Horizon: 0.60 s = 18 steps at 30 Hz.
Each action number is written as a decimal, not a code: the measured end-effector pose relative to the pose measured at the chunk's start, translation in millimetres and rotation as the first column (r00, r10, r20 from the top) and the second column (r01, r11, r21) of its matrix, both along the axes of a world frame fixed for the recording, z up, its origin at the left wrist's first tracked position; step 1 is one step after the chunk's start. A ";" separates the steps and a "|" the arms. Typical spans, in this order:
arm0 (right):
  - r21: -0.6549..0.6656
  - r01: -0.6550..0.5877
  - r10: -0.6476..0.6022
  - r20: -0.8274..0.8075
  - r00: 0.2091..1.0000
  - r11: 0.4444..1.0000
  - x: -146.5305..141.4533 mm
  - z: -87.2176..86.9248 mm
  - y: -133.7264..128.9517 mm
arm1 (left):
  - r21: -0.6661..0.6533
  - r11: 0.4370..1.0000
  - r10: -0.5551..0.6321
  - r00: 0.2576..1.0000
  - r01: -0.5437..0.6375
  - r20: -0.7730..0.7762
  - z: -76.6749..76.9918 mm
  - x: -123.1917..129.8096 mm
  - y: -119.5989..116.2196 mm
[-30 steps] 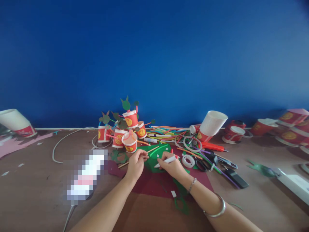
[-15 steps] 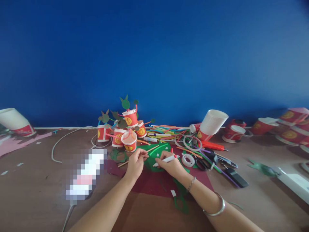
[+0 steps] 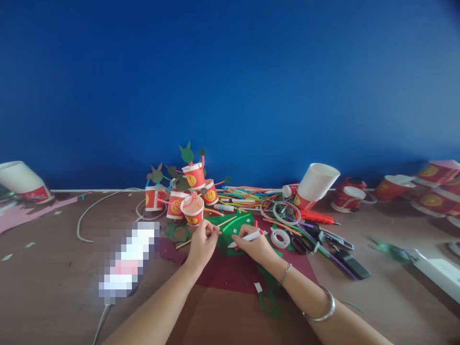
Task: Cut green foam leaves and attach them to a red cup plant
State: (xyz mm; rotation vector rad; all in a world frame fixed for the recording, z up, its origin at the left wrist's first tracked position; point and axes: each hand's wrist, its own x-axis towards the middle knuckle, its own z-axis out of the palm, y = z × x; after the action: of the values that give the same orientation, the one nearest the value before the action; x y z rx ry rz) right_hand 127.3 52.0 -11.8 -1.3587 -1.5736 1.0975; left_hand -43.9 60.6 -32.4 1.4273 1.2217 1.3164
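Note:
Between my hands lies green paper [image 3: 230, 242] on top of dark red paper [image 3: 230, 275]. My right hand [image 3: 251, 243] is closed round a white marker [image 3: 253, 235] with a red end, its tip pointing left over the green paper. At the left edge of that paper, my left hand [image 3: 204, 238] has its thumb and fingers pinched together; what they hold, if anything, is too small to tell. A thin wooden stick [image 3: 227, 221] runs behind my left fingers. Small white bits lie on the green paper.
Red and white paper cups [image 3: 192, 206] with green paper shapes stand behind my left hand. Beyond the papers lie coloured straws [image 3: 247, 194], a cup stack [image 3: 316, 182], a tape roll [image 3: 280, 238] and an orange tool [image 3: 316, 217]. A blurred-out device [image 3: 129, 258] lies at left.

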 end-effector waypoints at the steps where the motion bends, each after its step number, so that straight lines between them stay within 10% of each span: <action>1: -0.003 0.008 -0.008 -0.011 1.000 1.000 0.2 0.4 0.2 | 0.012 1.000 0.004 1.000 -0.004 -0.015 0.1 0.0 -0.1; 18: 0.004 0.011 -0.011 -0.001 1.000 1.000 -0.5 2.1 -0.5 | -0.083 0.996 0.014 0.999 -0.011 0.031 2.2 0.5 0.0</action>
State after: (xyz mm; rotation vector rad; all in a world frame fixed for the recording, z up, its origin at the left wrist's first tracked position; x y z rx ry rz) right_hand 126.9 51.5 -9.7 -1.3626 -1.5645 1.0881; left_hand -43.4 60.6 -30.2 1.3378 1.2518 1.2771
